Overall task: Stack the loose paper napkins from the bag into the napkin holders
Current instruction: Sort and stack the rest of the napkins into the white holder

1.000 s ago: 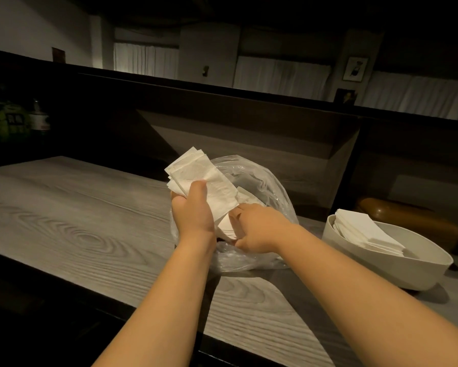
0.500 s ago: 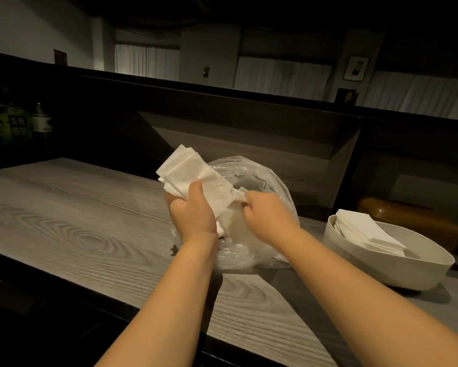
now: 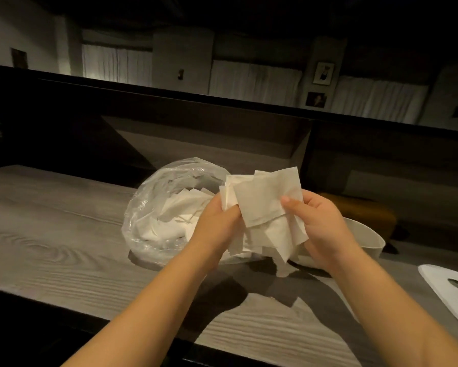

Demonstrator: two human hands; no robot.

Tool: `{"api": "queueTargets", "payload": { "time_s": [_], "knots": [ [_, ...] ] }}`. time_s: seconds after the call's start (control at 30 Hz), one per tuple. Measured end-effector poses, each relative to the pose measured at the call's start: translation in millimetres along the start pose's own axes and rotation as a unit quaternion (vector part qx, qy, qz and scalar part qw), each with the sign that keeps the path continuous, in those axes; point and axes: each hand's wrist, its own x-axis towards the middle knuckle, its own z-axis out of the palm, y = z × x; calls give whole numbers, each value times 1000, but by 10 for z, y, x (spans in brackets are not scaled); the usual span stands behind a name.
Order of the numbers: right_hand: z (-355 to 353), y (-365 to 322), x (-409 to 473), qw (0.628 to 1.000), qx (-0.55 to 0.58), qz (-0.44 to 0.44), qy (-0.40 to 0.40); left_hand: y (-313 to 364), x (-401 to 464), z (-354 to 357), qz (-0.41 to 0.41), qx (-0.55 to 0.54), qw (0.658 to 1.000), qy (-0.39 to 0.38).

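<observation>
While both hands (image 3: 262, 223) gripped a loose napkin bunch (image 3: 264, 205), the bag (image 3: 153, 207) stayed part-full (holder (image 3: 368, 239) awaiting more).

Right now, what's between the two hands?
Head view: the napkins, a loose bunch gripped by the left hand and right hand, above the table.

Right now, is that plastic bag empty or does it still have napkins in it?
Not empty. White napkins show through the clear plastic bag on the table, left of the bunch both hands hold.
</observation>
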Motion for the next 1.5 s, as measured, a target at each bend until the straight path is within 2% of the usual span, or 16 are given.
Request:
{"api": "queueTargets", "payload": {
  "time_s": [0.13, 0.23, 0.33, 0.53, 0.63, 0.73, 0.8, 0.87, 0.93, 1.0, 1.07, 1.1, 1.2, 1.37, 1.5],
  "knots": [
    [-184, 56, -43, 998, 10, -19, 60, 49, -60, 336, -89, -95, 991, -37],
    [-221, 164, -91, 991, -48, -56, 108, -25, -113, 476, -115, -147, 981, -55],
    [-272, 260, -103, 978, -131, -95, 133, -90, -133, 515, -131, -162, 976, -58],
    [-284, 288, -117, 939, -288, -147, 117, -124, -167, 529, -123, -104, 981, -108],
    [-379, 247, -147, 943, -257, -167, 129, -161, -145, 488, -153, -96, 978, -101],
    [-568, 104, -164, 979, -72, -126, 144, -186, -154, 416, -180, -94, 975, -96],
    [-674, 11, -183, 990, 42, -92, 100, -185, -157, 384, -191, -90, 972, -108],
    [-729, -42, -219, 995, 83, -51, 37, -187, -160, 361, -197, -84, 969, -125],
    [-705, -22, -240, 1000, 9, -18, -14, -188, -162, 343, -201, -86, 966, -139],
    [-609, 68, -235, 989, -139, -24, -43, -163, -178, 346, -189, -87, 966, -155],
    [-483, 174, -215, 956, -287, -49, -27, -153, -190, 359, -175, -87, 968, -159],
    [-429, 206, -204, 946, -317, -61, -4, -149, -194, 363, -173, -94, 968, -156],
    [-366, 229, -189, 955, -286, -55, 55, -147, -182, 358, -183, -129, 967, -118],
    [-392, 253, -185, 947, -309, -32, 79, -143, -162, 342, -223, -166, 959, -61],
    [-387, 229, -187, 969, -218, -26, 116, -156, -162, 343, -233, -164, 957, -55]
  ]
}}
